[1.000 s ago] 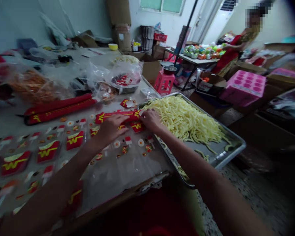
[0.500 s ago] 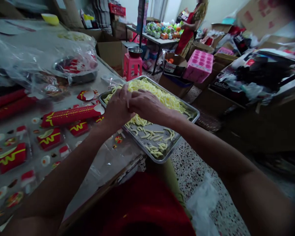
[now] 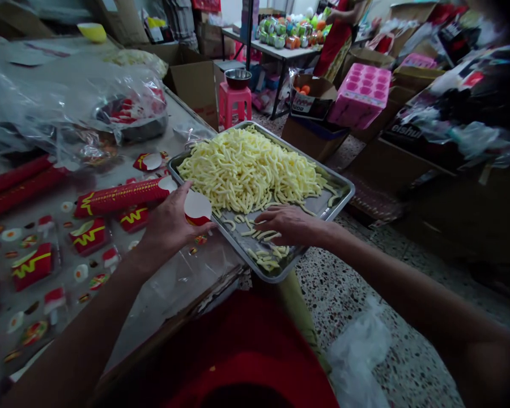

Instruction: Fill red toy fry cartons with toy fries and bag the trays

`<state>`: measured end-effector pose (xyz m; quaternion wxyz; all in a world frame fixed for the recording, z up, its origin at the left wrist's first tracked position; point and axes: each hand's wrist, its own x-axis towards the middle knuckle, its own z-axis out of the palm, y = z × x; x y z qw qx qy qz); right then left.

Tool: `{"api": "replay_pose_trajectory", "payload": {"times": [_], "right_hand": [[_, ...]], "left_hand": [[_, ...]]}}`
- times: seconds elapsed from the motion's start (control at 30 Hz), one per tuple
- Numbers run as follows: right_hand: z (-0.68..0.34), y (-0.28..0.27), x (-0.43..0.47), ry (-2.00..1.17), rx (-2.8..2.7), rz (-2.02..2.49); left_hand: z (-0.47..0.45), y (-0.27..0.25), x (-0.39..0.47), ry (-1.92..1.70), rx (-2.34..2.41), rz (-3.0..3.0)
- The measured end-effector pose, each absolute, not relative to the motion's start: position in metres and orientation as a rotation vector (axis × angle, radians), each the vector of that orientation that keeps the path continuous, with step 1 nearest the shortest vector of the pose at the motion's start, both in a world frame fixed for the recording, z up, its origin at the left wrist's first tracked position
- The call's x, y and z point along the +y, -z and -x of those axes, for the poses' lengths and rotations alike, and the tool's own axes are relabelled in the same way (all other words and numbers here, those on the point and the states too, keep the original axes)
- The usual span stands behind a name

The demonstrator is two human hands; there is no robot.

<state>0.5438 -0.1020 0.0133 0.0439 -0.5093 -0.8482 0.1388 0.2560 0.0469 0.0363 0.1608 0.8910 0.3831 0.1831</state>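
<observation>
The left grip [image 3: 168, 226] holds a likely light, crushable carton [image 3: 198, 208], best by its sides. At its three o'clock, the right grip [image 3: 288, 224] is unreadable.

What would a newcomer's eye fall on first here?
Probably the heap of pale yellow, fry-shaped sticks in the silvery metal tray, mid-picture. Next, the red-and-white paper pouch in the left hand, beside the tray, and the right hand at the loose sticks. Farther back, upper right, a bright pink boxy block stands out.
</observation>
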Motion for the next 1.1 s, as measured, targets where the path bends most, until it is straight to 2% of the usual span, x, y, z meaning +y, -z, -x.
{"api": "replay_pose_trajectory", "payload": {"times": [0.13,0.33,0.8,0.9,1.1], "right_hand": [[-0.54,-0.013,-0.088,-0.487,-2.68,1.482],[-0.537,0.003,-0.088,-0.599,-2.569,1.655],[-0.501,0.001,-0.076,-0.514,-2.325,2.09],[-0.509,-0.013,-0.076,-0.466,-2.27,2.044],[-0.517,-0.08,-0.067,-0.103,-2.442,1.877]], "left_hand": [[-0.268,-0.041,0.039,-0.463,1.057,-2.579],[-0.275,-0.037,0.034,-0.385,1.008,-2.586],[-0.296,-0.049,0.033,-0.234,0.904,-2.699],[-0.297,-0.053,0.034,-0.103,0.931,-2.813],[-0.346,-0.058,0.043,0.081,0.699,-2.931]]}}
